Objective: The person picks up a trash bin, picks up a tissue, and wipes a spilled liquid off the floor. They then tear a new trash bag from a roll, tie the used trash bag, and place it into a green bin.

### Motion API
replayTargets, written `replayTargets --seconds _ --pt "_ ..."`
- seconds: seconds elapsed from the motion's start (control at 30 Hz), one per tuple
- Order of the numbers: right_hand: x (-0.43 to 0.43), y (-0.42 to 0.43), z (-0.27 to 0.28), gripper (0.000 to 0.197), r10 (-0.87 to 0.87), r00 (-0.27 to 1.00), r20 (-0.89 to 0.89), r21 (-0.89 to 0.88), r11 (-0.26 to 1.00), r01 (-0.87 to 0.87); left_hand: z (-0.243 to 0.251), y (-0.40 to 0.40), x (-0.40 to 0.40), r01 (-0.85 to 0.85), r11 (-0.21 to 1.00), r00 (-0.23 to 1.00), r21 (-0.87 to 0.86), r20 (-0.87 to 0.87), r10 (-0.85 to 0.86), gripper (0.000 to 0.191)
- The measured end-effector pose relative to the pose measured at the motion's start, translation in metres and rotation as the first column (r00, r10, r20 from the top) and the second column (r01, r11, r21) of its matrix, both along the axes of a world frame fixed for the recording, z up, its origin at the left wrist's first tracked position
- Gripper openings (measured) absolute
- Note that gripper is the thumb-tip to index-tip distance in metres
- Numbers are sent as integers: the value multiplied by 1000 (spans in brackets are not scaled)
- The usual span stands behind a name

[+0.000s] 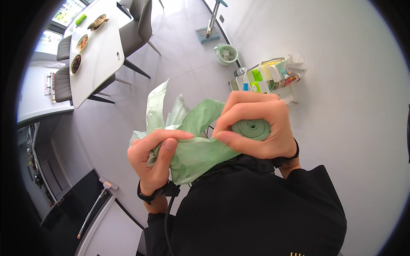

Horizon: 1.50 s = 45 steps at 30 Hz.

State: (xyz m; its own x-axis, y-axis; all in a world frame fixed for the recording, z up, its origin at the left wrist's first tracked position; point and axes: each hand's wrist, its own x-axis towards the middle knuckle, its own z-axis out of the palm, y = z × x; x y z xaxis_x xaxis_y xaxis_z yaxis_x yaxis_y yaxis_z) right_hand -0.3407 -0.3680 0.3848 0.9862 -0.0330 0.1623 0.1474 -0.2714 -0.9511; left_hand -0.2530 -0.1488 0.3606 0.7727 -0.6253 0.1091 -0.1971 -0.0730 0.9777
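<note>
My right hand (259,128) wraps around a roll of green plastic bags (252,128), its coiled end facing me. From the roll a thin green bag (201,156) stretches across to my left hand (157,156), which pinches its upper edge between thumb and fingers. Loose pale strips of the plastic (156,107) stick up beyond my left fingers. More crumpled plastic shows inside the left palm. Both hands are in front of my chest, a short distance apart.
Past my hands stand a lined waste bin (225,55), a blue dustpan (207,35) and a loaded storage cart (266,75) along the wall. Dishes of food sit on a white table (99,70) with chairs (136,28) at the upper left. A squeegee mop (96,204) leans at lower left.
</note>
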Motion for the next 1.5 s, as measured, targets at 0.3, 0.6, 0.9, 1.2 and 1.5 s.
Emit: replayTargets --seconds 0.3,0.6,0.9,1.2,1.5 --pt "10 12 -5 14 174 984 -35 76 982 -171 6 3 7 27 1000 999 13 31 -27 14" --pt "23 24 -9 11 5 999 39 -42 999 -3 1 6 19 -20 1000 996 -19 91 22 7" --pt "31 16 -12 20 66 996 -63 12 998 -65 -12 -8 22 27 999 991 -34 129 -22 6" --pt "30 -3 -19 23 284 944 -165 295 928 -228 -5 -16 20 108 994 988 -29 116 -104 4" --pt "21 2 -15 7 132 991 -37 187 975 -123 -3 -18 16 48 999 991 21 124 -50 10"
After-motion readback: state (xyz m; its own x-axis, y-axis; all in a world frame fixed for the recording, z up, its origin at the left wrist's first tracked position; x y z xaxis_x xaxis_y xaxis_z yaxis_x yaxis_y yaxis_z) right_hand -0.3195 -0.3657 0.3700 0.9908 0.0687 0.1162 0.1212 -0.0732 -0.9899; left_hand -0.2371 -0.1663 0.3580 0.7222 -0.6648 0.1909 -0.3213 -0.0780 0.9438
